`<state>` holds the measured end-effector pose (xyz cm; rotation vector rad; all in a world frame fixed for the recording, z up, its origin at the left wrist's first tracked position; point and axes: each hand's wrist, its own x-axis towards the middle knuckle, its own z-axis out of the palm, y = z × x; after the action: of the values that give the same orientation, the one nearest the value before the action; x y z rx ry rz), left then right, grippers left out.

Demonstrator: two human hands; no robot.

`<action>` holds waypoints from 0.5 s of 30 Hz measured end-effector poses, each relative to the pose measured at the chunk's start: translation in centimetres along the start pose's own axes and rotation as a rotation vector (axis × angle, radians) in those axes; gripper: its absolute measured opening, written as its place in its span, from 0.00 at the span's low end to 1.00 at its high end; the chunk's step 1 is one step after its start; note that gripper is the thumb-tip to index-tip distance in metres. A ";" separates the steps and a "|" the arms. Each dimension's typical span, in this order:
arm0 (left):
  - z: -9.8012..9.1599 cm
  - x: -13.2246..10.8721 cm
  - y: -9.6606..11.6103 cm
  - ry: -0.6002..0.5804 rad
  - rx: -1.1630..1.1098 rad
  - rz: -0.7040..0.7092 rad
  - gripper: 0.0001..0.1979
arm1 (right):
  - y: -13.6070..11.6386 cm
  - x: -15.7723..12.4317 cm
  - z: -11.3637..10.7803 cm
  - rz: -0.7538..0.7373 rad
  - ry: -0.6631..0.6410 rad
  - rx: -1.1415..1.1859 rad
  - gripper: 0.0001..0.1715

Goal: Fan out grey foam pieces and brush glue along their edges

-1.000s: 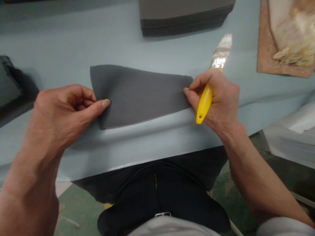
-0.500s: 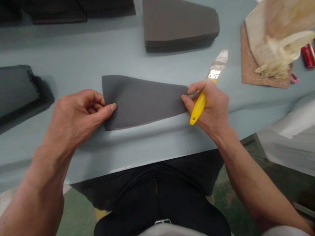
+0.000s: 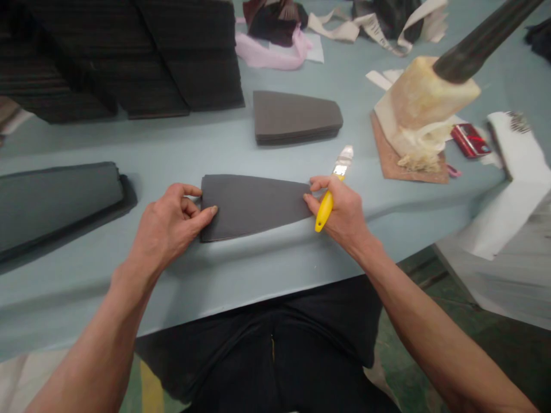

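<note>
- Your left hand (image 3: pixel 170 226) is closed in a pinch, thumb on top, on the wide end of the grey foam piece (image 3: pixel 252 205).
- Your right hand (image 3: pixel 340 209) pinches the narrow end, with its other fingers curled round a yellow-handled brush (image 3: pixel 323 211).
- The piece lies flat on the blue table (image 3: pixel 258 269), near the front edge.

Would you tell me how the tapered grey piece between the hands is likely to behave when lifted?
The grey piece looks thin and lies flat on the table, so it would probably droop. Its matte, foamy surface suggests light and grippy; left hand and right hand, also gripping a brush, pinch its ends.
</note>
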<state>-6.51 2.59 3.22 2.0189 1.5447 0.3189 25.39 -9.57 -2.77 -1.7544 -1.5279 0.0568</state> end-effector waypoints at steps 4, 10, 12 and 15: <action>0.0 -0.1 0.0 -0.003 -0.018 0.003 0.31 | 0.0 -0.1 0.1 0.021 -0.012 0.014 0.09; 0.0 -0.2 -0.4 0.015 -0.049 0.030 0.33 | 0.1 -0.3 0.5 0.005 0.010 0.071 0.07; -0.2 -0.2 -0.4 0.022 -0.074 0.049 0.32 | 0.2 -0.3 0.6 0.004 0.017 0.086 0.07; -0.4 -0.3 -0.5 0.030 -0.097 0.069 0.30 | 0.3 -0.4 0.7 -0.006 0.044 0.098 0.07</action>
<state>-7.22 2.52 3.33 2.0025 1.4511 0.4446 25.14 -9.49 -3.60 -1.6641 -1.4741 0.0883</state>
